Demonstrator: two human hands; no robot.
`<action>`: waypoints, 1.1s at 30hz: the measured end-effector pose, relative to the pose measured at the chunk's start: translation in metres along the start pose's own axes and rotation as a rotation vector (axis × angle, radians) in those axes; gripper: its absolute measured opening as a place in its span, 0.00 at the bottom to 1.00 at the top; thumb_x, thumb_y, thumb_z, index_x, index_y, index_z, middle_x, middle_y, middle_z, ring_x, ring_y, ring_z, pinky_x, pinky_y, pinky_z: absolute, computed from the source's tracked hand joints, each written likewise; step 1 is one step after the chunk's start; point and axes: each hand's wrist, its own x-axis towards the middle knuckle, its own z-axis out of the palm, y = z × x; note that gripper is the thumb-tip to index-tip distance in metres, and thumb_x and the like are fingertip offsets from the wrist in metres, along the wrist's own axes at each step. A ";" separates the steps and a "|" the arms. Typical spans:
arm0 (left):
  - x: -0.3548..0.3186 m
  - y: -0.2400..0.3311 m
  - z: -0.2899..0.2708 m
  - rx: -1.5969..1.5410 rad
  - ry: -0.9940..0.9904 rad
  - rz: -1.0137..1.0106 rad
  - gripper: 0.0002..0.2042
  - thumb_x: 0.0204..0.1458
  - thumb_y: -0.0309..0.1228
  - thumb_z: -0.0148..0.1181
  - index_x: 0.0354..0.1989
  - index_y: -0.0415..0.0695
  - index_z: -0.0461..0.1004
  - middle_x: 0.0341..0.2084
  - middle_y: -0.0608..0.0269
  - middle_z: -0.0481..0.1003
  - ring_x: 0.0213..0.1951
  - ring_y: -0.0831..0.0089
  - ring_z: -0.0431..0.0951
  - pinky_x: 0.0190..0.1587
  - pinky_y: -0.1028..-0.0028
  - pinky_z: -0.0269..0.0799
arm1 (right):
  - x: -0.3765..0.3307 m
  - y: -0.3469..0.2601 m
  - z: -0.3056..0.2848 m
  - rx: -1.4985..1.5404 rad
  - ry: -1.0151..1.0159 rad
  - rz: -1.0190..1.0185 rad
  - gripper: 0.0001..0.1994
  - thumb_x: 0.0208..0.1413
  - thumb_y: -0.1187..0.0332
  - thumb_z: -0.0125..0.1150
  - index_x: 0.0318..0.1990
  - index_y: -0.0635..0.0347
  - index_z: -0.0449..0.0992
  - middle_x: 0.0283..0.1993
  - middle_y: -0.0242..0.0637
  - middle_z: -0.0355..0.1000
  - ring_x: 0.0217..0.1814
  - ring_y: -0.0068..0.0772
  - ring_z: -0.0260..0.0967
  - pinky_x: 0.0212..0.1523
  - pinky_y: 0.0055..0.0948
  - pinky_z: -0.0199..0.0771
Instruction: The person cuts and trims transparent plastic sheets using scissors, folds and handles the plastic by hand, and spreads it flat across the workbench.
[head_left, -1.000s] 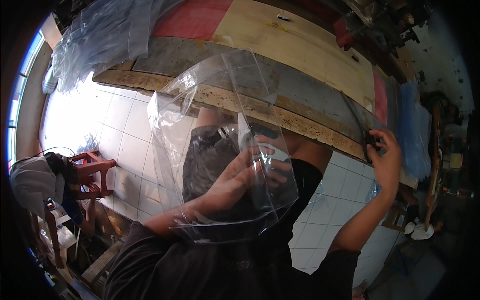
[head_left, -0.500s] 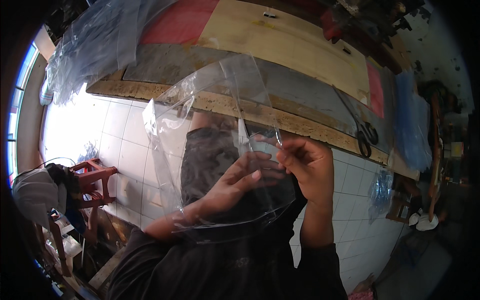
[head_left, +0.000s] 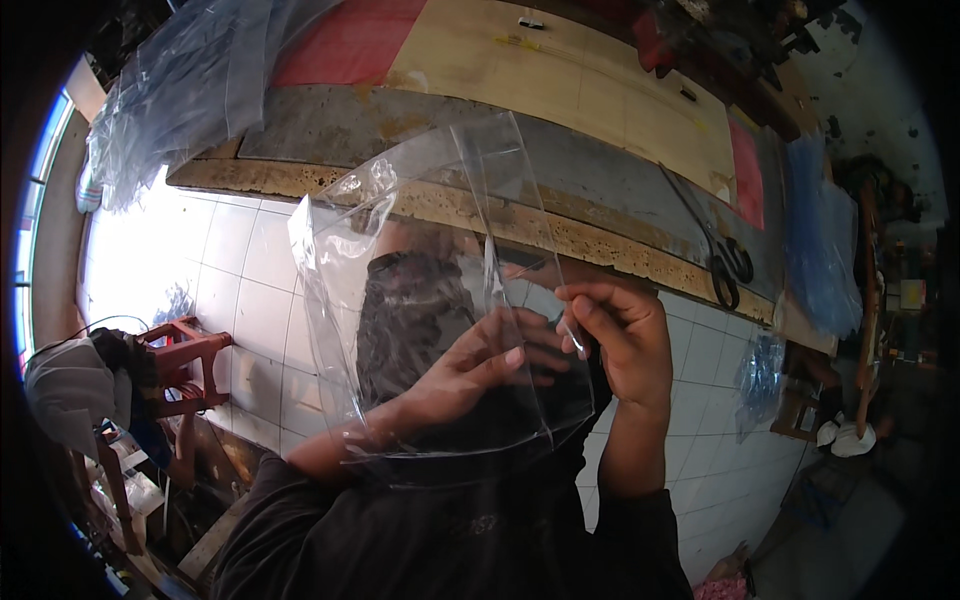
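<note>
A clear plastic piece [head_left: 335, 270], shaped like a boxy bag with creased edges and glossy reflections, hangs in front of my body. My right hand [head_left: 625, 330] pinches its right edge between thumb and fingers. Through the plastic shows my left hand [head_left: 485, 355], its fingers stretched toward the right hand and slightly apart. Whether the left hand is inside the plastic or behind it, I cannot tell. The upper end of the plastic overlaps the view of the workbench edge [head_left: 620, 255].
Black-handled scissors [head_left: 725, 260] lie on the bench's right part. Beyond are a yellowish board [head_left: 560, 75] and red patches. Clear plastic sheets [head_left: 180, 90] drape at the far left; bluish sheets [head_left: 825, 240] hang at the right. A red stool [head_left: 190, 360] stands left on the tiled floor.
The plastic's upper end has swung slightly to the right. My right hand has shifted a little on the edge, still pinching it. The left hand is nearly unchanged.
</note>
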 end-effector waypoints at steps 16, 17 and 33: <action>0.006 0.002 -0.008 0.663 0.238 0.221 0.46 0.55 0.52 0.68 0.71 0.34 0.52 0.66 0.50 0.62 0.68 0.64 0.63 0.69 0.63 0.58 | -0.054 0.035 -0.021 0.258 -0.372 0.421 0.24 0.61 0.76 0.66 0.64 0.66 0.69 0.59 0.40 0.73 0.61 0.26 0.71 0.58 0.27 0.74; 0.005 0.004 -0.004 0.545 0.234 0.194 0.45 0.56 0.55 0.65 0.70 0.33 0.54 0.67 0.47 0.60 0.67 0.60 0.64 0.69 0.61 0.59 | -0.058 0.040 -0.020 0.197 -0.328 0.333 0.22 0.60 0.78 0.66 0.62 0.66 0.72 0.51 0.35 0.74 0.58 0.23 0.72 0.54 0.25 0.76; -0.059 0.079 -0.068 -0.043 0.195 0.315 0.45 0.61 0.58 0.56 0.77 0.41 0.45 0.66 0.34 0.63 0.60 0.49 0.75 0.57 0.53 0.77 | -0.063 0.047 -0.052 -0.127 0.199 0.136 0.13 0.63 0.75 0.57 0.54 0.65 0.68 0.44 0.46 0.79 0.33 0.33 0.81 0.31 0.24 0.79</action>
